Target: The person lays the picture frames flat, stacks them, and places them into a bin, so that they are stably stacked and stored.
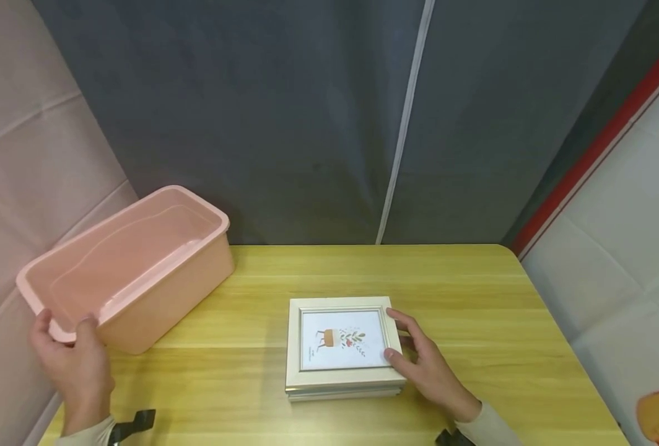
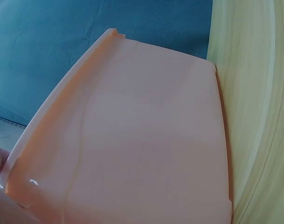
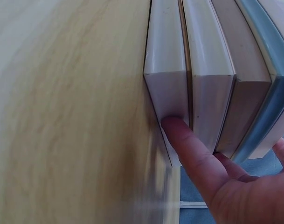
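- Behind the wooden counter (image 1: pixel 474 291) hangs a dark grey curtain, with a pale padded wall on the left side.
- On the middle of the counter lies a stack of picture frames (image 1: pixel 340 347), flat, glass side up; the right wrist view shows several frames in it.
- The right hand (image 1: pixel 427 365) rests against the right edge of the stack, with fingers nearly straight. One fingertip (image 3: pixel 174 126) presses the side of the lowest frame. It does not grip the stack.
- The left hand (image 1: pixel 75 365) holds the near rim of a pink plastic bin (image 1: pixel 140 266), with fingers curled over the edge. The bin stands at the left part of the counter and seems to reach a little over its edge.
- Risk, as I judge: a push from one side only can make the frames slide apart, and the bin can tip off the edge if the hand pulls it more.
- The stack's long axis runs left to right across the counter. The bin's long axis runs diagonally, from near left to far right.
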`<state>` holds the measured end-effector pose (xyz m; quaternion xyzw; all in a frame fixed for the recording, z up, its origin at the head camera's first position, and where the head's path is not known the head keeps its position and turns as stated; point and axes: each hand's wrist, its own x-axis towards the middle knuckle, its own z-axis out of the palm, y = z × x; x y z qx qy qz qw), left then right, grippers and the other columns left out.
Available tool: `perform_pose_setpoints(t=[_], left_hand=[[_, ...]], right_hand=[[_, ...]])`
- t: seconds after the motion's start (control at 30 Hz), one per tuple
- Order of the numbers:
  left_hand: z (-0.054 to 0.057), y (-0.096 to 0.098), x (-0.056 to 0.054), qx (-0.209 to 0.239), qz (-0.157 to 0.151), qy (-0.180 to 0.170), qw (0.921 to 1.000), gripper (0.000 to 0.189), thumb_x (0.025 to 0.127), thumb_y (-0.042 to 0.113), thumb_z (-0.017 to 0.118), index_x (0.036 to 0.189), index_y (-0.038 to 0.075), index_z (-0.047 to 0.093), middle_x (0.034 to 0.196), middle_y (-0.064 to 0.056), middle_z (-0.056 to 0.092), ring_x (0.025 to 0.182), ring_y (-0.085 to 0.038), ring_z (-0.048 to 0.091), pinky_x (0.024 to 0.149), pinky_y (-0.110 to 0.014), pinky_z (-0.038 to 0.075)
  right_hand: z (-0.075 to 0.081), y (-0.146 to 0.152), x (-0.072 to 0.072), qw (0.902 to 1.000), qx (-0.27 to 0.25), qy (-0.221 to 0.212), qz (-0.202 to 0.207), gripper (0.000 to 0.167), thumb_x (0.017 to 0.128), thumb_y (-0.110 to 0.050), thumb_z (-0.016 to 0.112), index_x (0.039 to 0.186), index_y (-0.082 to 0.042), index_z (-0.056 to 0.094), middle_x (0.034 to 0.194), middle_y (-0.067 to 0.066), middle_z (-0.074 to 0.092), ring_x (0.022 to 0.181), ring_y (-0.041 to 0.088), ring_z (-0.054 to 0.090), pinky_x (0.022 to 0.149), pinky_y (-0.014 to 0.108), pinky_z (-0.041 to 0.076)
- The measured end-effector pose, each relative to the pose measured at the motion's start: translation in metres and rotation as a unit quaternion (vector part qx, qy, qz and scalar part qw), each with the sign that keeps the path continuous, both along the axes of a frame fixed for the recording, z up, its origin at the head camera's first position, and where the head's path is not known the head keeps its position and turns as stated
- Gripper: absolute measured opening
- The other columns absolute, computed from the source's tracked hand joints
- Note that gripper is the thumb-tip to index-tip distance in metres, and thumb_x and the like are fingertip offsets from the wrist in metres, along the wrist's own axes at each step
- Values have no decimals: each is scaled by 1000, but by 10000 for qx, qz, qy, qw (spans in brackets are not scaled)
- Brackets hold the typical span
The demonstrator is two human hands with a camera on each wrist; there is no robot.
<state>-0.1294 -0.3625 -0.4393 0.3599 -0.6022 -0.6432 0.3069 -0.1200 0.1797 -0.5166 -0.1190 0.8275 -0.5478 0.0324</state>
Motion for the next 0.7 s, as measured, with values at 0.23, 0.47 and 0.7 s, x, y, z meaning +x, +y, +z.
perform_pose_setpoints(t=[0.23, 0.47, 0.7], left_hand=[[-3, 12, 0, -123, -210, -17, 9997, 65, 101, 12, 58, 159, 30, 33, 152, 3, 43, 99, -6, 50, 68, -6, 45], [-9, 34, -5, -355, -410, 244, 9982, 64, 98, 10, 61, 156, 27, 41, 138, 4, 50, 88, -8, 53, 60, -8, 46], [-15, 57, -11, -452, -907, 517, 9935, 62, 99, 9, 62, 155, 26, 42, 134, 2, 50, 101, -11, 53, 62, -9, 48]], right_hand=[[0, 3, 0, 10000, 79, -23, -36, 69, 100, -21, 71, 160, -35, 39, 146, 18, 58, 121, 33, 65, 97, 48, 54], [3, 7, 3, 10000, 24, -47, -77, 67, 100, -20, 71, 160, -31, 41, 146, 21, 58, 123, 37, 64, 96, 51, 54], [2, 13, 4, 9998, 115, 36, -177, 68, 101, -21, 70, 161, -33, 39, 146, 18, 57, 126, 39, 62, 102, 59, 50]])
